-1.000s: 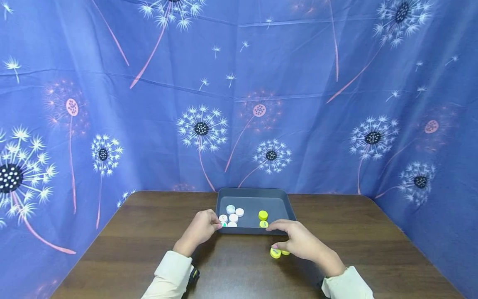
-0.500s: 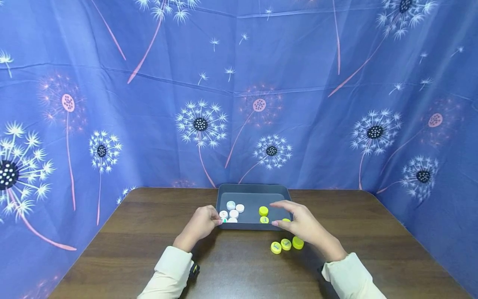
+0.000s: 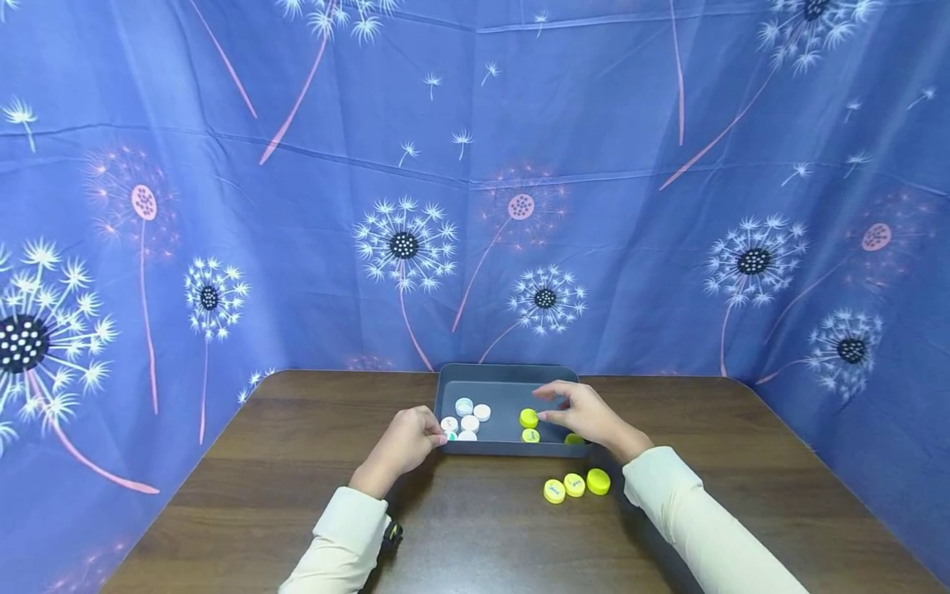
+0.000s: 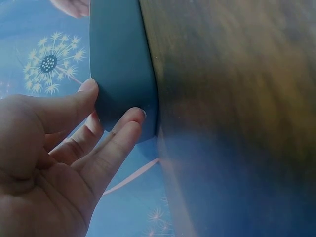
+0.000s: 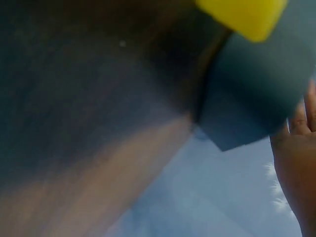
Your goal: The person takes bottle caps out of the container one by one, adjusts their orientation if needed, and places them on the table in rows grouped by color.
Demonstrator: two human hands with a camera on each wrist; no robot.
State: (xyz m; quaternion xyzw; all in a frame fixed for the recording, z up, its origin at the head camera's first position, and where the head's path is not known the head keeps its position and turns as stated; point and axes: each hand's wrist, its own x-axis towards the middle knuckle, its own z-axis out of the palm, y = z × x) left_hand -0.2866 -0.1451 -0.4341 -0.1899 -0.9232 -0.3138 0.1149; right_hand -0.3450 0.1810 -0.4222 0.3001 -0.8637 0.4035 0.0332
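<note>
A dark grey tray (image 3: 508, 372) lies at the far side of the table. My left hand (image 3: 404, 441) pinches its near left corner; in the left wrist view, the thumb is at the rim and the fingers press the outer wall. My right hand (image 3: 590, 410) is over the tray's right part, thumb and forefinger apart. Its thumb tip overlaps the rear yellow bottle cap (image 3: 529, 418). Just in front of that one is another yellow cap (image 3: 530, 436), and a third yellow cap (image 3: 575, 439) shows under the right hand. White caps (image 3: 470, 422) cluster at the tray's left.
In front of the tray, three more yellow caps (image 3: 575, 484) form a row on the brown wooden table (image 3: 475, 528). A blurred yellow cap (image 5: 242, 15) shows at the top of the right wrist view. A blue dandelion-print cloth (image 3: 475, 206) hangs behind.
The right hand has moved from the caps on the table up and forward over the tray. A yellow cap now shows at the tray's near right. The left hand stays at its corner.
</note>
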